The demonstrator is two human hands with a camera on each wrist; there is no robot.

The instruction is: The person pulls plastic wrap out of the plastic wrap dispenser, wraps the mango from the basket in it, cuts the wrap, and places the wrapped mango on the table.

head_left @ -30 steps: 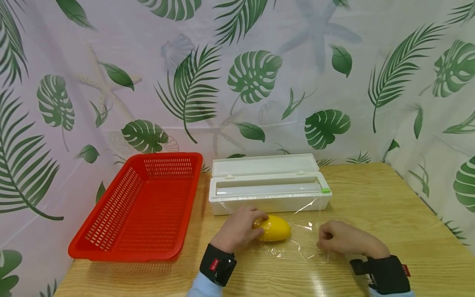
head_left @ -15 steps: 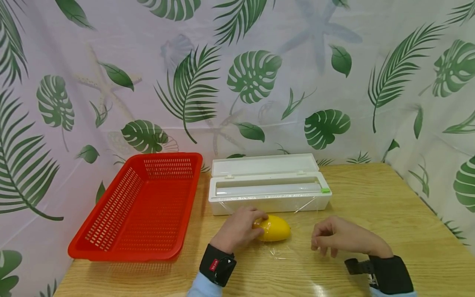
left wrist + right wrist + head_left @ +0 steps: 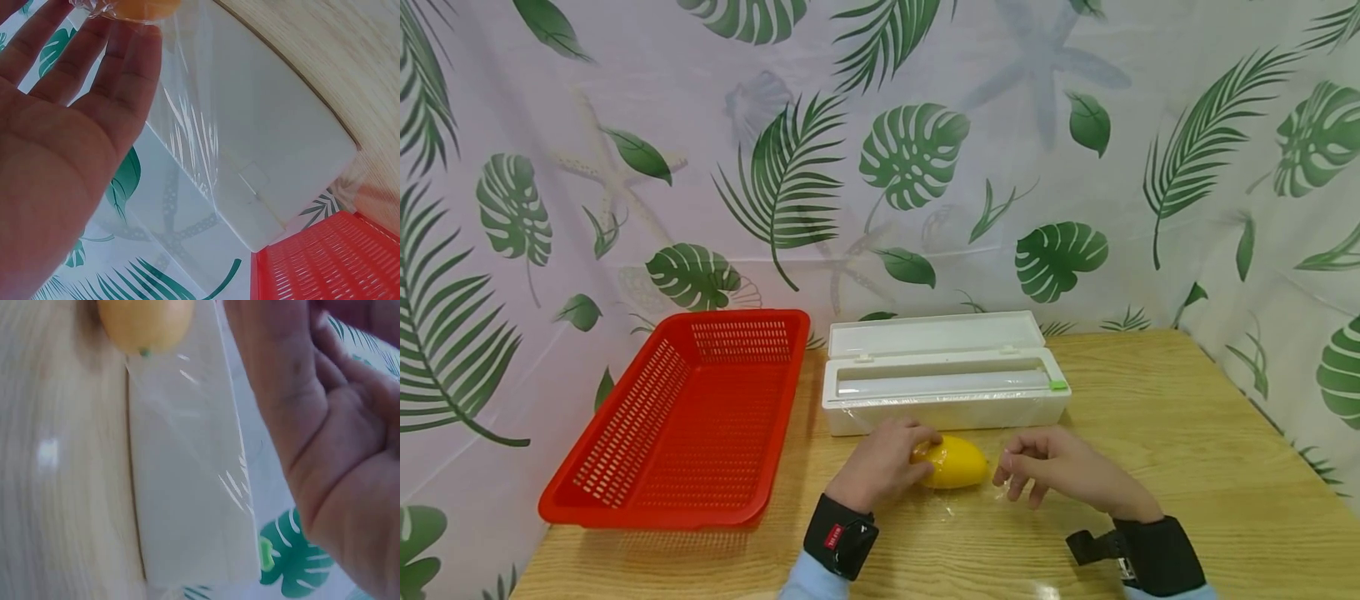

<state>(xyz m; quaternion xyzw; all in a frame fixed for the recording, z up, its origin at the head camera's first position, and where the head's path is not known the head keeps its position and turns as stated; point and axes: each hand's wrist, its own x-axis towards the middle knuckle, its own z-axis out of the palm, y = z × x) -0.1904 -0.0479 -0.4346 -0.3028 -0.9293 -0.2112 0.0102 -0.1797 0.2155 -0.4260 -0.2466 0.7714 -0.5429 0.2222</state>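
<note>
A smooth yellow mango-like fruit (image 3: 955, 462) lies on the table, its left end under clear cling film. My left hand (image 3: 883, 467) grips that end, thumb on the near side and fingers over the top. In the left wrist view, the film (image 3: 187, 125) stretches from the fruit over the white box. Just right of the fruit, my right hand (image 3: 1063, 468) hovers with loosely bent fingers; I see nothing held in them. The white cling film box (image 3: 947, 412) stands behind, lid raised, film roll (image 3: 943, 383) inside. A small green tip shows on the fruit (image 3: 147, 325) in the right wrist view.
A red perforated basket (image 3: 730, 504) stands on the left of the wooden table (image 3: 1150, 392). A green slider (image 3: 1057, 385) sits at the box's right end. A leaf-patterned curtain (image 3: 970, 167) hangs close behind the box and basket.
My right hand has let go of the film on the right, its fingers loosening, and moved left toward the fruit. The film there has slackened leftward. My left hand stays on the fruit.
</note>
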